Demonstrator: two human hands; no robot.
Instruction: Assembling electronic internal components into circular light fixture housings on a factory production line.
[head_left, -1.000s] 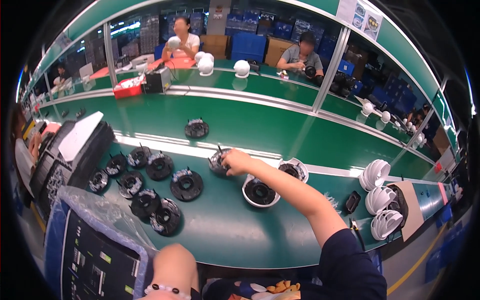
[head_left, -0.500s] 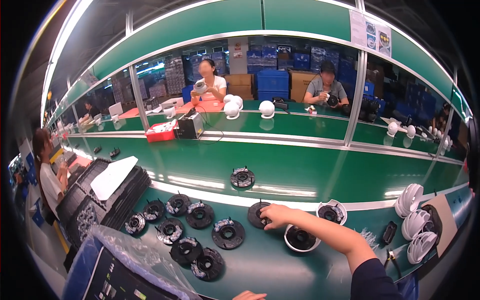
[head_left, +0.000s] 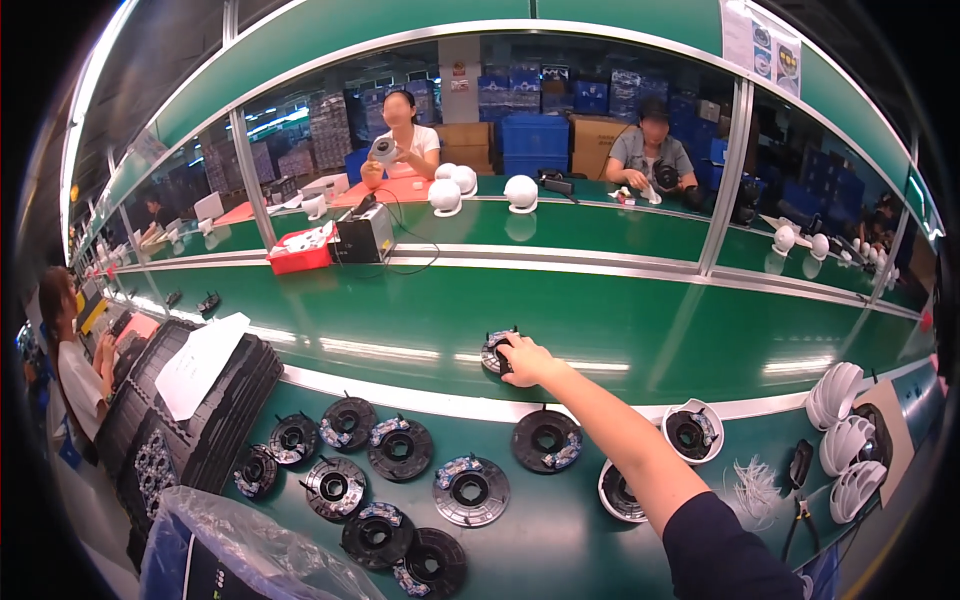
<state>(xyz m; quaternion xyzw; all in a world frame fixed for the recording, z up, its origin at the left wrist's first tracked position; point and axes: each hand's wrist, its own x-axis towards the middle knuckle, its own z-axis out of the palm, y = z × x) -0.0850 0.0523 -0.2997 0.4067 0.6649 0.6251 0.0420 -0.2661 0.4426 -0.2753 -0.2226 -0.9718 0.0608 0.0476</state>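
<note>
Black round part point(head_left: 497, 351) lies under the right hand point(head_left: 527, 362), its curled fingers gripping it.

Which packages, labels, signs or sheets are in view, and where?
Cardboard boxes: brown, back centre, behind the far workers.
Blue crates: stacked beside the boxes.
Posters: white sheets, top right on the green frame.
White sheet: lies on the black trays, left.
Plastic-wrapped pack: dark, bottom left.

The belt point(head_left: 420, 330) is green with silver rails. The discs point(head_left: 398, 449) are black with blue-and-white patches. A red tray point(head_left: 300, 250) sits beside white domes point(head_left: 445, 195).
</note>
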